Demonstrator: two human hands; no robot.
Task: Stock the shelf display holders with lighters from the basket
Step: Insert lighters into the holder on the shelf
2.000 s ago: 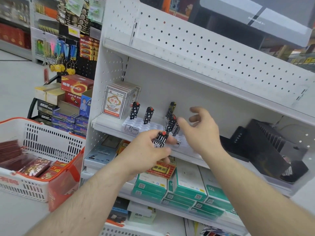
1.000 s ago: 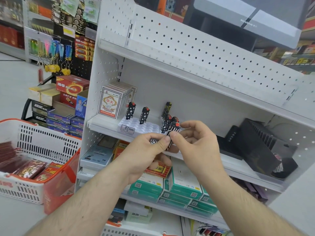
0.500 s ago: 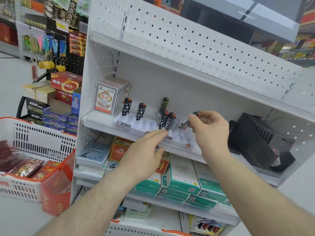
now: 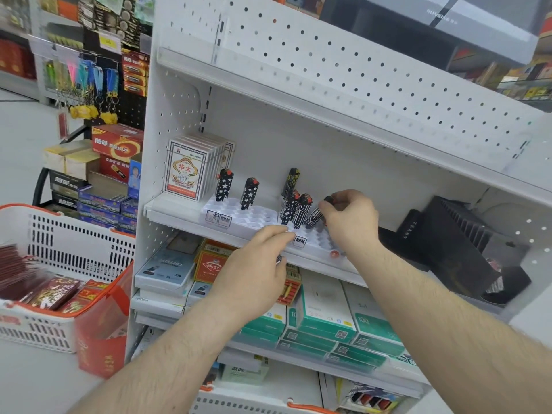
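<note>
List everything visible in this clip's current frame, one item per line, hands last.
lighters: six, black-and-white patterned, red caps, in holders
display holders: two, white, middle shelf
card packs: one row, white, left of holders
black boxes: several, right on shelf
green boxes: several, lower shelf
basket: one, white and orange, left
left hand: touches holder front, holds a partly hidden lighter
right hand: pinches tilted lighter over holder

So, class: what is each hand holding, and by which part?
Right hand pinches a striped lighter by its top. Left hand grips something small; too hidden to identify.
</note>
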